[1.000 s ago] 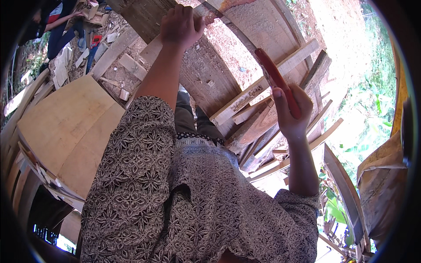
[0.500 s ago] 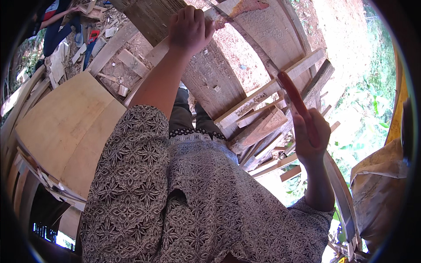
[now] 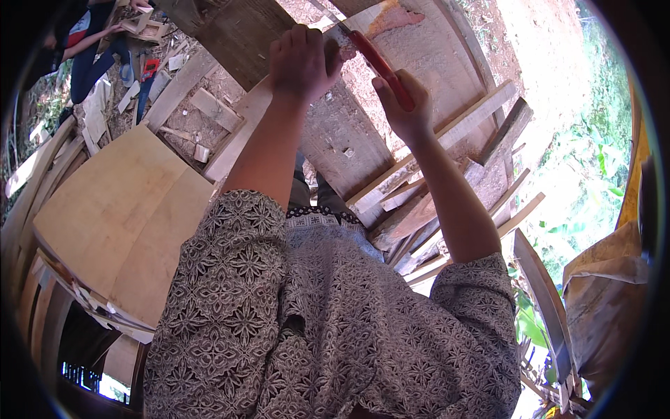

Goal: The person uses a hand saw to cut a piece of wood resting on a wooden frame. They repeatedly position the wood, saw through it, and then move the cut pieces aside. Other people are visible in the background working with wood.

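My right hand [image 3: 405, 105] is closed around the red handle of a handsaw [image 3: 380, 63]. Its narrow blade runs up and to the left, past the knuckles of my left hand [image 3: 301, 61], toward the top edge. My left hand presses down with curled fingers on a pale wooden board [image 3: 255, 115], gripping its edge; the fingertips are hidden. Beneath both hands lies a wide, dusty plank [image 3: 345, 140] scattered with sawdust. A broad board with a reddish-brown patch [image 3: 394, 19] sits just beyond the saw handle.
Wood strips and blocks [image 3: 412, 202] are stacked right of my legs. A large smooth curved panel [image 3: 118, 209] stands at the left. Another red-handled saw [image 3: 148, 73] lies among offcuts at the upper left, near another person [image 3: 91, 45]. A brownish sheet [image 3: 604, 300] hangs at the right.
My right hand has pushed the saw forward and to the left, bringing its handle close to my left hand. My left hand keeps its place on the board.
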Demonstrator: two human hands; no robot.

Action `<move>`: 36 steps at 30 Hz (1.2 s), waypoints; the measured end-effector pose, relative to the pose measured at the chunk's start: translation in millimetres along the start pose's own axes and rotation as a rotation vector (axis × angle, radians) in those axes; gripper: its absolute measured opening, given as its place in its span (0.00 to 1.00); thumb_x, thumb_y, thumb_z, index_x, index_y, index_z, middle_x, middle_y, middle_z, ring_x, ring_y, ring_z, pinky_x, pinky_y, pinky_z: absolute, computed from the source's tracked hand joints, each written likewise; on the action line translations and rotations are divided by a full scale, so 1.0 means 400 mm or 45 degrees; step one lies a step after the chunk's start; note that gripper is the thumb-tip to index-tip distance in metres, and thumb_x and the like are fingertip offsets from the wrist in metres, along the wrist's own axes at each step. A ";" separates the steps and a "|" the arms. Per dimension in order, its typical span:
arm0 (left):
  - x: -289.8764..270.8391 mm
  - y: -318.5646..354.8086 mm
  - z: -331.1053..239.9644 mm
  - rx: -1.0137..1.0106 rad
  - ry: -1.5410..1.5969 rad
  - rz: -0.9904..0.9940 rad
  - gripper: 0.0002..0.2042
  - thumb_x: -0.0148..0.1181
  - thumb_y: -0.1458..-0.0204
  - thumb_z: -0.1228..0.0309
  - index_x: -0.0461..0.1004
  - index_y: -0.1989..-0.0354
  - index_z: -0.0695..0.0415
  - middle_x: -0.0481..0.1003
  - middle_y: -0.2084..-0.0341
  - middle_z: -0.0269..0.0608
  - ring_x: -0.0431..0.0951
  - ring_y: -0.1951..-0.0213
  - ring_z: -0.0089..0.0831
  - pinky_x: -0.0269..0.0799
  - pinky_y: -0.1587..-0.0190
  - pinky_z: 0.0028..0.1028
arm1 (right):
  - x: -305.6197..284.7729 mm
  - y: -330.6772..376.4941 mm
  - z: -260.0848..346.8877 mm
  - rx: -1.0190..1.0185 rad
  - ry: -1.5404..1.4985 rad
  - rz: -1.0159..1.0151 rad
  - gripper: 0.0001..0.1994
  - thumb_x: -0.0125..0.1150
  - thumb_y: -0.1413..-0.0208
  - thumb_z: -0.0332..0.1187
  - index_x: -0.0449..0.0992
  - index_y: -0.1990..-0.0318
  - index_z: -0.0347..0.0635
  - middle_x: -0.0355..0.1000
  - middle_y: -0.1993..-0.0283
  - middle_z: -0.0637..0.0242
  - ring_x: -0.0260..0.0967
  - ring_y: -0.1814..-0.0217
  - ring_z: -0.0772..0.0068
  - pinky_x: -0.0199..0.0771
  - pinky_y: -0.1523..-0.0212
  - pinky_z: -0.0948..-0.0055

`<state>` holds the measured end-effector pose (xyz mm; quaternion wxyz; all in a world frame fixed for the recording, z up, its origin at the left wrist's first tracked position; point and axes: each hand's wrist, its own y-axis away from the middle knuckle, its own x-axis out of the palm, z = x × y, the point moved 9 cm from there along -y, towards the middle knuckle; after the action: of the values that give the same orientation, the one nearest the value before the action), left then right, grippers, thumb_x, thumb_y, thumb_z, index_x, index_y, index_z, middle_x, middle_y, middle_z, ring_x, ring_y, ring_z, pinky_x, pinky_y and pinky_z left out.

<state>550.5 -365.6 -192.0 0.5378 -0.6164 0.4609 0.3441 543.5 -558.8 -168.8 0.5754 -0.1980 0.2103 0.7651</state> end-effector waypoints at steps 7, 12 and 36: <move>0.005 0.007 0.001 0.027 -0.019 -0.078 0.19 0.62 0.47 0.52 0.69 0.64 0.56 0.70 0.65 0.46 0.74 0.59 0.45 0.69 0.57 0.45 | -0.024 0.044 -0.097 -0.009 0.008 0.035 0.20 0.72 0.44 0.46 0.77 0.62 0.36 0.70 0.69 0.61 0.68 0.67 0.62 0.68 0.63 0.63; 0.006 0.010 0.001 -0.002 -0.063 -0.063 0.19 0.61 0.46 0.50 0.70 0.64 0.56 0.71 0.65 0.46 0.74 0.59 0.45 0.69 0.56 0.46 | -0.049 0.036 0.017 -0.063 0.066 0.042 0.15 0.70 0.42 0.42 0.77 0.66 0.37 0.68 0.74 0.62 0.66 0.72 0.66 0.67 0.68 0.64; 0.001 0.016 0.001 -0.005 0.104 -0.042 0.13 0.58 0.44 0.58 0.69 0.65 0.55 0.70 0.65 0.45 0.73 0.61 0.42 0.67 0.59 0.44 | 0.041 -0.132 0.005 0.038 0.156 -0.125 0.14 0.68 0.43 0.40 0.80 0.70 0.38 0.70 0.80 0.53 0.66 0.82 0.61 0.66 0.77 0.64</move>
<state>544.7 -365.4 -194.8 0.5230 -0.6384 0.4715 0.3108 589.9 -531.4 -180.9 0.6012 -0.2459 0.2466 0.7192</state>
